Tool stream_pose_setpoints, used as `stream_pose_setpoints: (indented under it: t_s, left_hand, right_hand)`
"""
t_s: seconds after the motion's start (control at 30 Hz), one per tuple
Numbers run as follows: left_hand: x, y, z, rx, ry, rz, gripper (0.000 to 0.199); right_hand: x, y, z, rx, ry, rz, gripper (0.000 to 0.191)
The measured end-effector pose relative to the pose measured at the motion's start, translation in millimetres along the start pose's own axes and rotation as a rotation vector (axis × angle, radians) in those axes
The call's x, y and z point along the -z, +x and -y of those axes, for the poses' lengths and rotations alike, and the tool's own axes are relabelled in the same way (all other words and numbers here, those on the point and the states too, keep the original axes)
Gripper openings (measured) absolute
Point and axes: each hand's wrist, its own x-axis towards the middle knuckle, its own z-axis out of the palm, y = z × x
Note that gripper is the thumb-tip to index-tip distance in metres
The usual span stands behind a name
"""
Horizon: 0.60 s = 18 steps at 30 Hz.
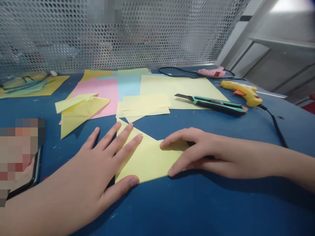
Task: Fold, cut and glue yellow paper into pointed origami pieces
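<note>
A yellow paper [150,157] with a slanted upper edge lies on the blue table between my hands. My left hand [105,164] is spread, its fingertips resting on the paper's left part. My right hand [199,150] is at the paper's right end, thumb and forefinger apart on its surface, other fingers curled beneath the palm and partly hidden. Just beyond sit stacked small yellow sheets [145,104]. A folded yellow paper shape [81,111] stands to the left, overlapping a pink sheet [103,88].
A green-black cutter [219,105] with its blade out lies on a large pale yellow sheet [182,86]. Farther right are a yellow glue gun [242,92] and a pink tool [211,72] with cables. A phone [22,157] is at left; perforated metal [147,32] stands behind.
</note>
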Motion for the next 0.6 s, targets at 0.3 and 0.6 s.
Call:
stream_pose_setpoints:
  t_s: [0.3, 0.6]
  left_hand:
    - [-2.1, 3, 1, -0.057, 0.101, -0.097, 0.065]
    - [-6.1, 1, 1, -0.07, 0.113, -0.12, 0.066]
  right_hand:
    - [8, -11, 6, 0.206, -0.452, -0.03, 0.053]
    - [2, -34, 17, 0.197, -0.649, -0.137, 0.051]
